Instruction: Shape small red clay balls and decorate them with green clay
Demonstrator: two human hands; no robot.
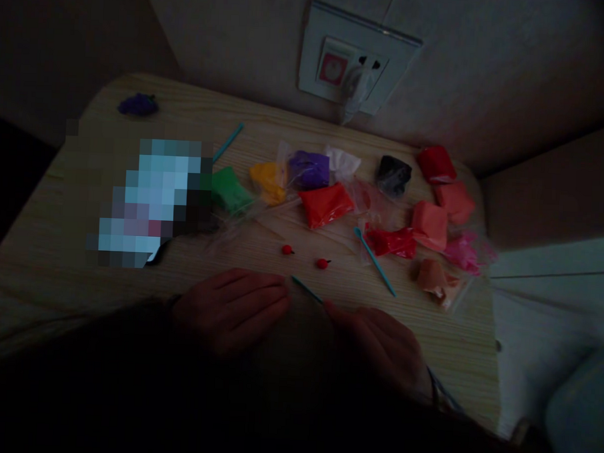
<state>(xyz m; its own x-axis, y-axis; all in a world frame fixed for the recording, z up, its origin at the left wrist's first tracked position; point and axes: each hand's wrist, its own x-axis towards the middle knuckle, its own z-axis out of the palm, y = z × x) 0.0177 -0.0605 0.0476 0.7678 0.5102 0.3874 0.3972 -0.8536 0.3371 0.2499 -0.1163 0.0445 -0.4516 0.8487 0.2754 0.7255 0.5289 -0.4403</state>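
Observation:
My right hand [384, 343] pinches a thin teal modelling tool [306, 289], whose tip points up and left toward my other hand. My left hand [236, 307] is closed, its fingers pressed together beside that tip; whatever lies in them, if anything, is hidden. Just beyond my fingers two small red balls with dark stems, like cherries, rest on the wooden table: a left ball [286, 250] and a right ball [322, 263]. A second teal tool [375, 262] lies beyond my right hand. The light is dim.
Bagged clay spreads across the table [46, 242]: green [229, 191], yellow [268, 181], purple [309, 169], red [326, 205], black [394, 174] and several others. A blurred-out phone [156, 193] stands at left. Behind it are another teal stick [229, 142] and a purple grape-like piece [138, 104]. The wall holds a socket [357, 58].

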